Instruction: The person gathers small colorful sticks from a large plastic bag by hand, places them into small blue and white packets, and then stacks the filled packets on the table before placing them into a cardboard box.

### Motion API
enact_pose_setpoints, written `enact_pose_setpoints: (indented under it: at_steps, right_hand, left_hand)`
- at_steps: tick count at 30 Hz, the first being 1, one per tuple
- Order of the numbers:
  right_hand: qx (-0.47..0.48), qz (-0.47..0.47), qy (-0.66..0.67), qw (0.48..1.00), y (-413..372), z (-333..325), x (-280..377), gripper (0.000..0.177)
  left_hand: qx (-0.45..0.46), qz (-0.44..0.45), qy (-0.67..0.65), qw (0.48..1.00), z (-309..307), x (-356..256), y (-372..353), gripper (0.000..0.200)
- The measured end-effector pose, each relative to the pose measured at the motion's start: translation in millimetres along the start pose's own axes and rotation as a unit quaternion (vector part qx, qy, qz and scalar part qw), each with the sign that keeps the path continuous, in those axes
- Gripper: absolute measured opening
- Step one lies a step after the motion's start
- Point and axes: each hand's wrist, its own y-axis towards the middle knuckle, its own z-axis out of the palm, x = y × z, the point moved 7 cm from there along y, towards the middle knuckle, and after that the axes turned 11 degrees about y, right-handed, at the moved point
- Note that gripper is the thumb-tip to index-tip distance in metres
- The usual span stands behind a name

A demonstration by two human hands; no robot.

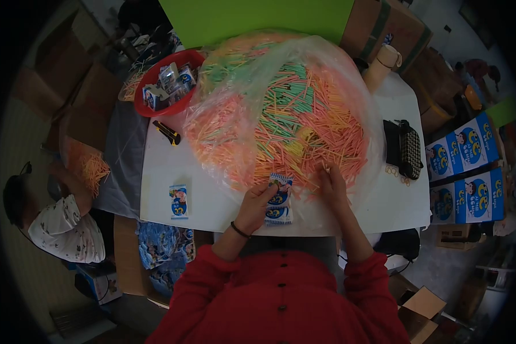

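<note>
My left hand (254, 207) pinches the edge of a blue and white printed packet (278, 198) near the table's front edge. To its right, my right hand (332, 186) is at the lower edge of a big heap of thin coloured sticks (304, 114), its fingers drawn together; what they hold is too small to make out. Clear plastic bagging (235, 155) lies around the pink, green, orange and yellow sticks. Another blue packet (178, 201) lies flat on the white table (157, 172) at the left.
A red basket (145, 109) of packets and a yellow-black cutter (167, 133) are at the left. At the right stand a tan cup (383, 64), a dark pouch (410, 152) and blue boxes (467, 195). Another person (63, 229) sits at the far left.
</note>
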Motion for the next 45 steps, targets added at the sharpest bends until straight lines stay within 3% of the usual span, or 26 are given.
enact_pose_setpoints:
  at_steps: [5, 7, 9, 12, 16, 18, 22, 24, 28, 30, 31, 33, 37, 40, 43, 45]
  right_hand:
    - [-0.012, 0.068, 0.085, 0.994, 3.0, -9.7, -2.5, 0.016]
    - [-0.034, 0.087, 0.131, 0.987, 6.6, -11.6, 14.1, 0.018]
    - [-0.024, 0.1, 0.336, 0.936, 3.1, -0.5, 48.6, 0.023]
    - [0.027, 0.048, 0.396, 0.917, -1.7, 21.5, 94.3, 0.023]
    - [0.083, -0.032, 0.379, 0.921, -0.2, 34.4, 115.3, 0.02]
    - [0.135, -0.081, 0.301, 0.94, -0.2, 42.1, 123.3, 0.016]
    - [0.19, -0.093, 0.281, 0.936, -1.8, 50.5, 110.9, 0.016]
    - [0.173, 0.051, 0.384, 0.906, -5.7, 52.3, 93.8, 0.016]
    - [0.198, 0.084, 0.41, 0.886, -9.2, 44.1, 86.2, 0.013]
    - [0.248, -0.028, 0.264, 0.932, -9.0, 44.7, 90.7, 0.012]
    - [0.246, -0.029, 0.264, 0.932, -7.1, 43.2, 90.3, 0.012]
    - [0.226, -0.159, -0.017, 0.961, -4.2, 41.4, 99.9, 0.034]
    - [0.213, -0.116, 0.084, 0.967, -0.3, 39.5, 99.1, 0.049]
    - [0.176, -0.103, 0.078, 0.976, 13.4, 28.6, 103.8, 0.045]
    - [0.209, -0.15, 0.029, 0.966, 26.4, 25.8, 112.1, 0.034]
    - [0.208, -0.086, 0.151, 0.963, 33.7, 25.2, 102.2, 0.031]
  left_hand:
    - [-0.019, 0.001, -0.023, 1.0, -2.1, 6.5, 1.6, 0.015]
    - [-0.012, 0.047, 0.064, 0.997, -1.2, 3.4, 2.0, 0.013]
    - [-0.002, 0.061, 0.106, 0.992, 0.8, 0.9, 1.4, 0.015]
    - [0.017, 0.073, 0.172, 0.982, 14.7, -8.8, -2.5, 0.018]
    - [0.021, 0.126, 0.208, 0.97, 29.5, -22.6, -7.5, 0.022]
    - [0.032, 0.124, 0.224, 0.966, 26.0, -22.4, -7.2, 0.022]
    - [0.061, 0.131, 0.202, 0.969, 25.4, -19.0, -4.1, 0.024]
    - [0.065, 0.123, 0.201, 0.97, 22.5, -15.6, -1.1, 0.025]
    - [0.052, 0.127, 0.161, 0.977, 26.5, -15.1, 5.1, 0.023]
    - [0.063, 0.133, 0.154, 0.977, 30.4, -14.2, 5.0, 0.024]
    - [0.074, 0.138, 0.146, 0.977, 32.9, -13.8, 4.8, 0.025]
    - [0.08, 0.133, 0.153, 0.976, 35.3, -13.5, 7.4, 0.026]
    - [0.09, 0.121, 0.201, 0.968, 41.5, -25.5, 11.4, 0.031]
    - [0.144, 0.17, 0.158, 0.962, 43.2, -22.6, 31.7, 0.034]
    - [0.138, 0.154, 0.172, 0.963, 46.3, -23.4, 41.5, 0.034]
    - [0.135, 0.155, 0.155, 0.966, 49.9, -24.9, 45.6, 0.034]
